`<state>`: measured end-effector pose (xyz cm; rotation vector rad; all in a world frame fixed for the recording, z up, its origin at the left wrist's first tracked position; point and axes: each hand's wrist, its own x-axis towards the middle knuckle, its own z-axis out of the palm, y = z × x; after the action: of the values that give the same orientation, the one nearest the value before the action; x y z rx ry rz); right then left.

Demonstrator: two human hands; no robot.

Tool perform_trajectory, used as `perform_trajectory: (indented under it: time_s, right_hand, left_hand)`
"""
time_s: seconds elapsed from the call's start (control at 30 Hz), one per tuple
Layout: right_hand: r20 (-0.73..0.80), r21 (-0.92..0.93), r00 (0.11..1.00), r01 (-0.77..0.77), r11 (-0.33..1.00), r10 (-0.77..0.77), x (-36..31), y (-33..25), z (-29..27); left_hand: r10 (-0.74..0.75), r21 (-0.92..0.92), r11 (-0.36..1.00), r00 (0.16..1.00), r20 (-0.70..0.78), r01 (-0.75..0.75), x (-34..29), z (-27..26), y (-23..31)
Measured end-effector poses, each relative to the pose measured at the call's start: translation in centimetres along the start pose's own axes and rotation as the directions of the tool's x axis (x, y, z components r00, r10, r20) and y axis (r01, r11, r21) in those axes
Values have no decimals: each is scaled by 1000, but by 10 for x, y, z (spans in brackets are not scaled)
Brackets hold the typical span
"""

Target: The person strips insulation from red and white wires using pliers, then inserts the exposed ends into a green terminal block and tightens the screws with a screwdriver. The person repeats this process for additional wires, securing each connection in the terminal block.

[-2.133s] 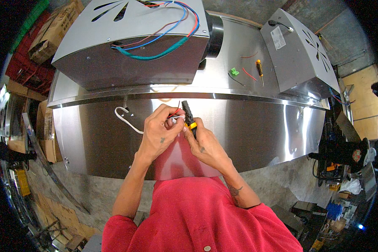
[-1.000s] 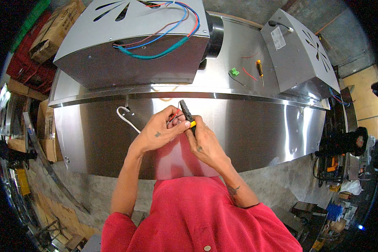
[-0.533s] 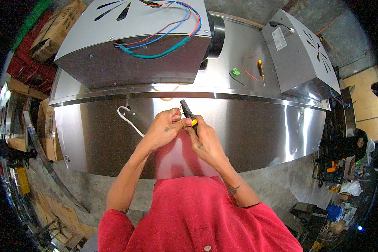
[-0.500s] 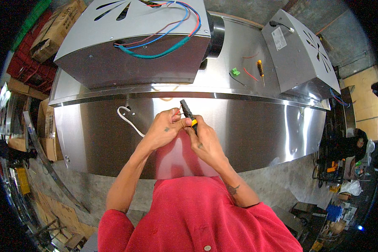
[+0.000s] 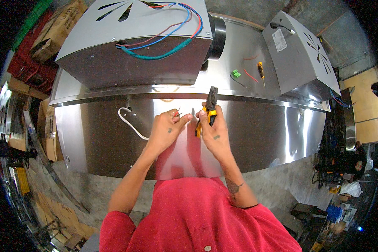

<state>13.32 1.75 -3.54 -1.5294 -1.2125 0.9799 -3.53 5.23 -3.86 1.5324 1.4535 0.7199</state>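
Between thumb and fingers, my left hand [image 5: 169, 126] pinches thin wires [image 5: 177, 114], one of them red, with their ends sticking up. A white cable [image 5: 130, 123] loops out of the steel panel and runs down behind my left wrist. My right hand [image 5: 214, 130] is closed around pliers [image 5: 211, 101] with black and yellow handles, their dark jaws pointing up and away from me. The pliers are apart from the wires. Both hands are over the front face of a shiny steel hood [image 5: 256, 138].
On the steel top lie a yellow screwdriver [image 5: 261, 69], a green connector [image 5: 236, 73] and short wire scraps [image 5: 251, 75]. A large grey metal box [image 5: 130, 67] with blue and red wires [image 5: 168, 50] stands far left. A smaller grey box [image 5: 300, 54] is far right.
My right hand has drawn the pliers away from the wires, to the right and slightly up. The left hand keeps the wires in nearly the same place, its thumb more stretched out.
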Motion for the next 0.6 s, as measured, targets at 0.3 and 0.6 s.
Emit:
perform_trajectory:
  time_s: [0.3, 0.6]
  right_hand:
    - [186, 91, 982, 15, 996, -32, 16, -30, -17]
    - [220, -1, 974, 48, 999, -46, 14, -44, -14]
  left_hand:
    - [278, 200, 944, 959, -59, -261, -9, 9, -5]
    - [287, 256, 929, 957, -39, -268, -12, 4, -3]
